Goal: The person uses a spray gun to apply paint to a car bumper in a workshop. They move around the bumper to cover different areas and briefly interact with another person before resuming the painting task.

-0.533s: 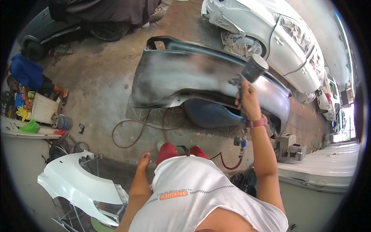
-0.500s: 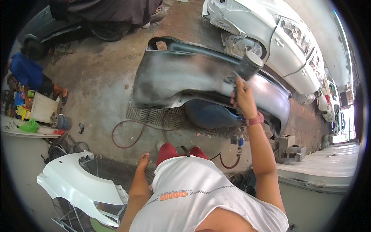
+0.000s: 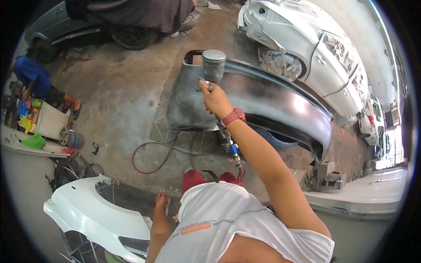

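The right hand (image 3: 216, 101) was clamped on a spray gun (image 3: 214, 68), which stood upright at the upper middle of the frame. The gun showed over the left end of a black bumper (image 3: 263, 95), which stretched from the centre toward the right. Dark colour covered much of its face, but cloudy grey patches (some perhaps only sheen) showed too, so the coating looked partway done, those areas seemingly left. The left hand (image 3: 162, 200) hung at lower left near a white fender (image 3: 94, 210); whether it gripped anything, I could not tell.
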The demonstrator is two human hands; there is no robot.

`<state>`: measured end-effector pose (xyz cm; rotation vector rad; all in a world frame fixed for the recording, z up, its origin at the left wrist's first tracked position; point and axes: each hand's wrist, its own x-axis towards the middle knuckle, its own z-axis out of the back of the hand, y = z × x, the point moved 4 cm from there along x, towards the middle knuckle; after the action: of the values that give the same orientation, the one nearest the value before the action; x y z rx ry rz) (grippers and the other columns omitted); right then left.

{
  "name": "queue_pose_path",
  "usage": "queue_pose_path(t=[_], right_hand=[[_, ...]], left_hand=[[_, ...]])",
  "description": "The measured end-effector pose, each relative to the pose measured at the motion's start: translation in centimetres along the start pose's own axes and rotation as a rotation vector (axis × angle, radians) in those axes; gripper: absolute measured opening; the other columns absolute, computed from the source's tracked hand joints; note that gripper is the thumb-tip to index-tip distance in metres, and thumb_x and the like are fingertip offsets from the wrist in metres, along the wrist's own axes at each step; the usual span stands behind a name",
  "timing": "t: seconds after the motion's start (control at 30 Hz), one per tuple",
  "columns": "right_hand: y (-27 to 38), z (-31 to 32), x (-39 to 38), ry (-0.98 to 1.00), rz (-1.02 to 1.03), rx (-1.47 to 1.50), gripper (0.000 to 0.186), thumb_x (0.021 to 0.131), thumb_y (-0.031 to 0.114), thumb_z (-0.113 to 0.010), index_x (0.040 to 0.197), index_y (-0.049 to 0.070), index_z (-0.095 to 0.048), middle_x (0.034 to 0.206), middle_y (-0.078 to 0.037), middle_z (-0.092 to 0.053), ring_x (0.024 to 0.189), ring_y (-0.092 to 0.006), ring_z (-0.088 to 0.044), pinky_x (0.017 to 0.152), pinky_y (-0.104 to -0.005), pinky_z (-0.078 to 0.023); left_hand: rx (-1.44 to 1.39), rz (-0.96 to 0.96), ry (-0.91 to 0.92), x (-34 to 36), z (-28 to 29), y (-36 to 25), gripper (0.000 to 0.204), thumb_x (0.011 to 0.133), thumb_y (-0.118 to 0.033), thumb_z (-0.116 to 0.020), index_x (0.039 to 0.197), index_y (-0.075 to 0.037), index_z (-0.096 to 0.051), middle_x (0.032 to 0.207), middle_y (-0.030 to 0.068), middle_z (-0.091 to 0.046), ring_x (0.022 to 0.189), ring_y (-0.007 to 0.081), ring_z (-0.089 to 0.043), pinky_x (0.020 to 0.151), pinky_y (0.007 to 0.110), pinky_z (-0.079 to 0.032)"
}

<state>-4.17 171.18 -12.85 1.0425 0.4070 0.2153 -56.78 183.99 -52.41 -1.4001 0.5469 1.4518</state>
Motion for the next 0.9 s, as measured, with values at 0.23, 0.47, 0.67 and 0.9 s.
queue_pose_path(t=[0.23, 0.47, 0.67, 0.9], right_hand=[[-2.2, 3.0, -3.0, 0.140, -0.114, 0.194, 0.057, 0.110, 0.054, -0.049, 0.115, 0.000, -0.063, 0.070, -0.004, -0.062, 0.053, -0.0144, -0.065, 0.044, -0.0302, -0.050], [-7.2, 17.5, -11.1, -0.221, -0.200, 0.070, 0.046, 0.111, 0.050, -0.051, 0.111, 0.004, -0.060, 0.068, -0.001, -0.058, 0.052, -0.0106, -0.059, 0.041, -0.0252, -0.046], [-12.4, 31.3, -19.0, -0.458, -0.217, 0.081, 0.050, 0.111, 0.049, -0.052, 0.121, 0.001, -0.063, 0.066, -0.001, -0.057, 0.050, -0.0112, -0.058, 0.041, -0.0252, -0.043], [-19.9, 45.4, -27.3, -0.709, -0.255, 0.110, 0.051, 0.111, 0.050, -0.050, 0.108, 0.001, -0.065, 0.066, -0.002, -0.056, 0.048, -0.0124, -0.057, 0.040, -0.0277, -0.044]], left_hand=[[-0.064, -0.050, 0.091, 3.6, -2.0, 0.6, 0.045, 0.107, -0.043, -0.061, 0.130, -0.005, -0.063, 0.117, 0.0077, -0.070, 0.096, 0.0220, -0.068, 0.074, 0.035, -0.053], [0.096, -0.112, 0.133, 6.4, -2.7, -3.4, 0.054, 0.107, -0.045, -0.058, 0.145, -0.006, -0.052, 0.128, 0.0110, -0.065, 0.105, 0.0270, -0.067, 0.088, 0.041, -0.055], [0.058, -0.205, 0.045, 5.9, -4.9, -7.6, 0.038, 0.108, -0.041, -0.059, 0.130, -0.011, -0.060, 0.106, 0.0039, -0.067, 0.086, 0.0183, -0.066, 0.069, 0.033, -0.050], [0.128, -0.220, 0.135, 3.2, -11.6, -7.5, 0.026, 0.110, -0.038, -0.058, 0.104, -0.012, -0.055, 0.080, -0.0011, -0.054, 0.067, 0.0114, -0.056, 0.054, 0.027, -0.043]])
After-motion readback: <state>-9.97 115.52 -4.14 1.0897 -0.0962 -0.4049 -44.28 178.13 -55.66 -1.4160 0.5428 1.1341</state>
